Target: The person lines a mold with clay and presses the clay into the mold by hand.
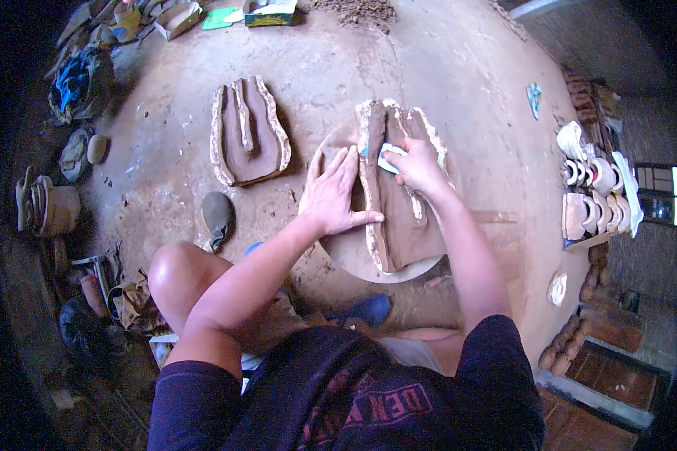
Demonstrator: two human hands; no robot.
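Note:
A brown clay-lined mold half [429,240] with rough whitish rims lies on a round pale board [344,259] in front of me. My left hand [329,194] rests flat with fingers spread along the mold's left wall, its thumb reaching over the rim. My right hand [420,167] is closed on a small white and light-blue piece [390,158], perhaps a cloth or plastic, and presses it inside the mold near the left wall. Fingers partly cover that piece. Farther left on the floor sits a similar mold half [263,167] with a ridge down its middle.
A dark rounded object [217,218] lies near my left knee. At far left stand stacked pots [56,209] and a blue plastic bag [74,81]. Curved pale pieces [596,214] line the right side. A box [271,12] and loose clay crumbs [357,11] are at the back.

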